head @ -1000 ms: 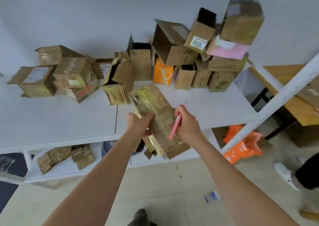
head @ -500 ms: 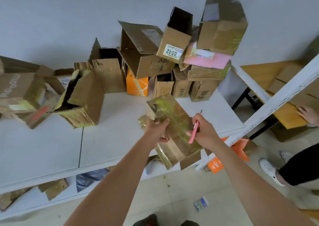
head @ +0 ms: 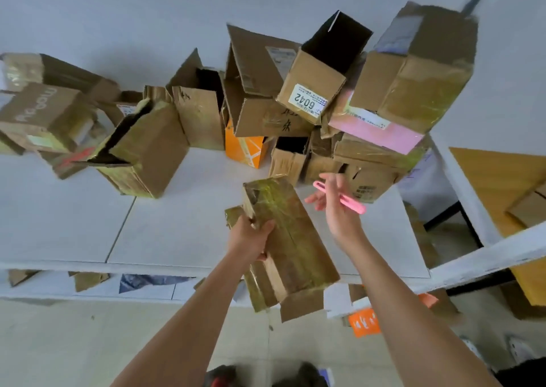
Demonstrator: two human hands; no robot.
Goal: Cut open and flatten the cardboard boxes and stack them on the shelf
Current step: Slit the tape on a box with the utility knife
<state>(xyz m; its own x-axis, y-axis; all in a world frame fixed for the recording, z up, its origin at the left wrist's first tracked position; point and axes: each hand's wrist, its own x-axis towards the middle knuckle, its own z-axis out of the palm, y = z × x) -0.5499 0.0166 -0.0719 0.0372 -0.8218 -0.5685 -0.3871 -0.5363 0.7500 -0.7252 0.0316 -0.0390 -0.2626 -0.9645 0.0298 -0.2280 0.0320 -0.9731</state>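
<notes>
Long brown cardboard box (head: 291,239), wrapped in shiny yellowish tape, partly collapsed, loose flap hanging at near end. Gripped along its left edge by left hand (head: 251,234), tilted above front edge of white shelf (head: 88,227). Right hand (head: 335,206) just right of box, not touching it, fingers spread, pink cutter (head: 339,197) pinched. Heap of boxes (head: 339,100) piled at shelf back, well apart.

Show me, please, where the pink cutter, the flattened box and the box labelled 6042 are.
pink cutter (head: 339,197): head view, middle of its handle.
flattened box (head: 292,239): head view, taped top face.
box labelled 6042 (head: 308,103): head view, white label.
</notes>
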